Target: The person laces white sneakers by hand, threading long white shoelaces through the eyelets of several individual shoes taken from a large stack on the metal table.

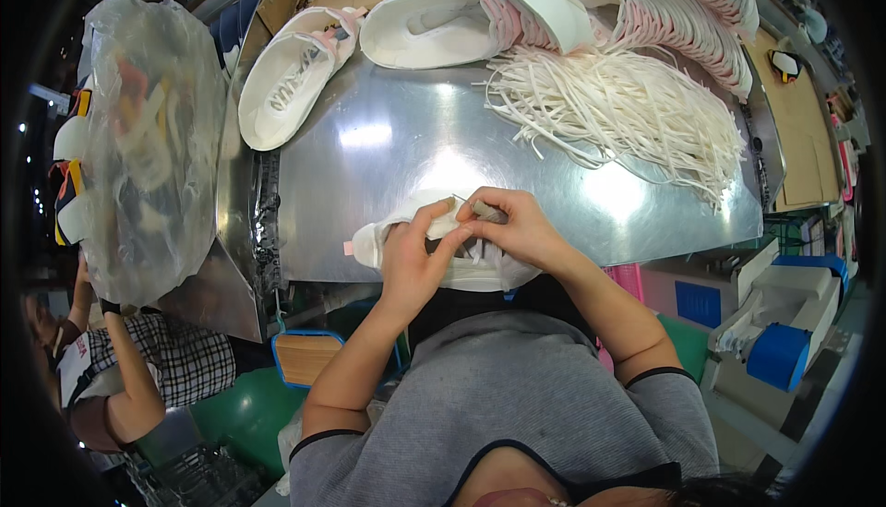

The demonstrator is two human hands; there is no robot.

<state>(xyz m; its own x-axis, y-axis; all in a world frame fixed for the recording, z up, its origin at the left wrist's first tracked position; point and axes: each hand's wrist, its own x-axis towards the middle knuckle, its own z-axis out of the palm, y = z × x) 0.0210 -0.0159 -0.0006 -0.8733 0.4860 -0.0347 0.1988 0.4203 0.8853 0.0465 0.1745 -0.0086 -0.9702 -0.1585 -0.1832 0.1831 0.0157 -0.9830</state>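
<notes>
A white shoe upper (367,247) with a pink heel tab lies on its side at the near edge of the metal table. My left hand (411,262) is closed on it, thumb and forefinger pinching near the eyelet edge. Close beside those fingertips, my right hand (526,230) grips a small awl-like tool (490,213) with a greyish handle and a thin metal tip. The tip's end is too fine to make out. Some white lace shows below my right fingers, and part of the upper is hidden under both hands.
A laced white upper (263,119) stands at the far left of the table (323,193). Stacked uppers (678,23) fill the back, with a heap of white laces (618,106) before them. A plastic-wrapped bundle (175,156) and a co-worker (138,378) are at left.
</notes>
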